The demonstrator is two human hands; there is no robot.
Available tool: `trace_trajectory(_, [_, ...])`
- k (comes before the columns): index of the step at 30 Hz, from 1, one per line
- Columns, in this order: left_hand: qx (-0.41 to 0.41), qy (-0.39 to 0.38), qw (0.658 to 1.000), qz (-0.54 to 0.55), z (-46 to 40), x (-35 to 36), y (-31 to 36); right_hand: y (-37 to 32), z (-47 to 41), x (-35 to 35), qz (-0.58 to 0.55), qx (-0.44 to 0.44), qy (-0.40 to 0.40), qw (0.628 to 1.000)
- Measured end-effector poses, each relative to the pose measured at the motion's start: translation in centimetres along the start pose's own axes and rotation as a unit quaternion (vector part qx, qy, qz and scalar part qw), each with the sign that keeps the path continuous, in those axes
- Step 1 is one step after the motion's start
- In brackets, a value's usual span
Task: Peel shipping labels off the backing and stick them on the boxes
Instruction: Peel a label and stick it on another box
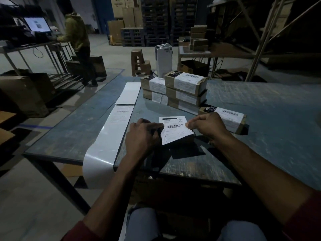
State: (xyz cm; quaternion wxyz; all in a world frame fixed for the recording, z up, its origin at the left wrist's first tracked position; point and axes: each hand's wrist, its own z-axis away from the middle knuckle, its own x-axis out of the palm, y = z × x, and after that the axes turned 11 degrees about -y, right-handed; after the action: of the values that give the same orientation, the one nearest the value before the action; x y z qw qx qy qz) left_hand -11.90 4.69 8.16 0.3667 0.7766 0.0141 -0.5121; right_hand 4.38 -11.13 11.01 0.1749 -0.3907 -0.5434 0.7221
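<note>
Showing a printed barcode and lines of small text, a white shipping label (174, 128) sits at the centre of the frame, draped over a small box (188, 138) of which only a dark edge shows beneath its lower right corner. The label's lower left corner hangs free past the box. Both hands hold it from opposite sides: the left hand (141, 136) has curled fingers pinching the left edge, and the right hand (206, 126) pinches the right edge between thumb and fingertips. Just right of the right hand lies a labelled box (231, 117), flat on the blue table (269, 119). Above the label in the frame stands a stack of labelled boxes (184, 91). To the left, a long strip of glossy backing (106, 141) carrying one more label runs down and curls over the table's near edge. In the upper left, a person (76, 37) stands at a lit monitor (37, 24).
</note>
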Motion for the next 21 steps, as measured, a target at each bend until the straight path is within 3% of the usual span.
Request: trace_trajectory(21, [0.006,0.005,1.000,-0.015,0.15,0.43,-0.45,0.46,-0.51,0.35,0.028,0.007,0.022,0.999])
